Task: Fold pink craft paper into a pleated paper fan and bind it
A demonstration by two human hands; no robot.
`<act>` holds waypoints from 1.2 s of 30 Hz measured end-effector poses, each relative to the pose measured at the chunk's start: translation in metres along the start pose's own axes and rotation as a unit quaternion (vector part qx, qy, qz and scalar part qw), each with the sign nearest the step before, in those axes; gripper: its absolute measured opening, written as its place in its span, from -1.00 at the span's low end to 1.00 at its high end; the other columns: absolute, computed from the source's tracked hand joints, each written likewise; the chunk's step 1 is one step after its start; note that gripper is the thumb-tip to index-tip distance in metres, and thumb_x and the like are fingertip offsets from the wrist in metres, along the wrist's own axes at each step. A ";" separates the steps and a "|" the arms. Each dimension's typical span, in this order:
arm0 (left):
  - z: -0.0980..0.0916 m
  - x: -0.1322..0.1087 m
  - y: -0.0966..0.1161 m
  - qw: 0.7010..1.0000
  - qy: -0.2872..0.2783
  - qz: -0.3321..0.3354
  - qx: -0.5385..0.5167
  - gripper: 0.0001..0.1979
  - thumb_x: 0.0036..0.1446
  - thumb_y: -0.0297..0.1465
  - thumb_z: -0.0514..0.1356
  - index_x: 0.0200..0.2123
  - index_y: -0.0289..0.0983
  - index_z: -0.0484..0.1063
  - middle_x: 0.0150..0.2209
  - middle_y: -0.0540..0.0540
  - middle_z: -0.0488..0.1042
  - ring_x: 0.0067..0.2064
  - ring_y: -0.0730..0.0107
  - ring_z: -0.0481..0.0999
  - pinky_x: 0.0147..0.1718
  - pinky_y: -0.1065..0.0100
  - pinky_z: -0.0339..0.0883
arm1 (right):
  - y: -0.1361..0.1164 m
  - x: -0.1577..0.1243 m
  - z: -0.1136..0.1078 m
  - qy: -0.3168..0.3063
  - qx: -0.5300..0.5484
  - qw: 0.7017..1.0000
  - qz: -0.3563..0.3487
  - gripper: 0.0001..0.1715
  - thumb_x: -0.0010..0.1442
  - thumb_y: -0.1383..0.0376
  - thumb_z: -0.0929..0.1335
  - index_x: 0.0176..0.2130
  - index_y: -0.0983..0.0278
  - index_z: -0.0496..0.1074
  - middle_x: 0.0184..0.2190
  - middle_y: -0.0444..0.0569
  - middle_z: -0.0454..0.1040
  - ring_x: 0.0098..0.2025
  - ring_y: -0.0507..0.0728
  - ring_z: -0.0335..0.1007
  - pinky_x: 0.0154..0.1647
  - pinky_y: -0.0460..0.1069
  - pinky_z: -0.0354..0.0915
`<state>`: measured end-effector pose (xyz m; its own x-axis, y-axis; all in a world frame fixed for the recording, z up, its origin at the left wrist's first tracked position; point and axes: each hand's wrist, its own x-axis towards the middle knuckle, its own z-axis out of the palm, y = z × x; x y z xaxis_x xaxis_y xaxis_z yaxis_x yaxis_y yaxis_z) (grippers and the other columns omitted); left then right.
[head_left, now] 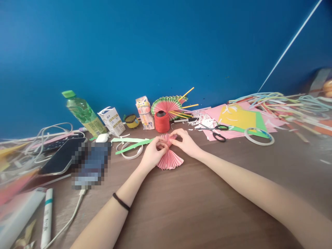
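A pink pleated paper fan (170, 160) lies on the brown table, pinched at its middle so that it spreads toward and away from me. My left hand (155, 152) grips its left side near the centre, thumb and fingers closed. On the upper right part, my right hand (183, 142) pinches the folds between thumb and fingertips. Just behind the fan stands a red thread spool (162, 121). Green paper strips (135, 146) lie left of my left hand, over a roll of clear tape (129, 155).
Behind the spool are a finished-looking pink and green fan (166, 104) and yellow sticks (187, 92). Black scissors (220, 133), coloured paper (237, 119) and a tape ring (259, 141) lie right. A green-capped bottle (84, 116), a carton (112, 121) and phones (63, 155) stand or lie left.
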<state>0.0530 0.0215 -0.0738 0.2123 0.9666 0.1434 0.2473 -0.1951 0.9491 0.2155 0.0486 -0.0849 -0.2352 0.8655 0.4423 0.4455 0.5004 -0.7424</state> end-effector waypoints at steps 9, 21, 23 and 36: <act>-0.001 0.002 -0.003 0.999 0.033 -0.003 -0.022 -0.85 -0.12 -0.48 0.18 -0.40 -0.27 0.27 -0.49 0.03 0.41 -0.39 0.45 0.44 -0.33 0.38 0.28 | -0.008 -0.005 -0.001 -0.066 -0.023 0.997 -0.045 -0.93 -0.02 0.41 0.38 -0.44 0.25 0.40 -0.33 -0.06 0.35 -0.14 0.14 0.18 -0.05 0.12 0.12; -0.002 0.003 -0.007 0.998 0.050 -0.005 -0.026 -0.86 -0.12 -0.46 0.21 -0.43 -0.28 0.29 -0.49 0.02 0.43 -0.39 0.44 0.46 -0.33 0.37 0.31 | -0.009 -0.006 0.005 -0.038 -0.071 0.993 -0.084 -0.89 0.03 0.42 0.36 -0.51 0.27 0.39 -0.40 -0.09 0.42 -0.23 0.11 0.19 -0.17 0.08 0.13; -0.002 0.004 -0.009 0.998 0.052 -0.004 -0.030 -0.86 -0.12 -0.45 0.22 -0.44 -0.28 0.29 -0.50 0.02 0.43 -0.40 0.43 0.47 -0.34 0.37 0.31 | -0.012 -0.008 0.007 -0.031 -0.081 0.993 -0.082 -0.86 0.02 0.45 0.35 -0.53 0.27 0.38 -0.41 -0.10 0.43 -0.25 0.11 0.20 -0.20 0.06 0.13; -0.001 0.003 -0.006 0.997 0.066 -0.018 -0.040 -0.84 -0.14 -0.45 0.23 -0.47 -0.29 0.27 -0.55 0.04 0.42 -0.45 0.46 0.44 -0.40 0.41 0.29 | -0.012 -0.008 0.008 -0.024 -0.060 0.996 -0.056 -0.84 0.02 0.46 0.30 -0.54 0.26 0.33 -0.43 -0.10 0.42 -0.28 0.10 0.22 -0.21 0.04 0.11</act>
<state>0.0508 0.0257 -0.0786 0.0767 0.9874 0.1387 0.1758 -0.1503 0.9729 0.2050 0.0360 -0.0830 -0.3293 0.8061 0.4916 0.5138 0.5898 -0.6230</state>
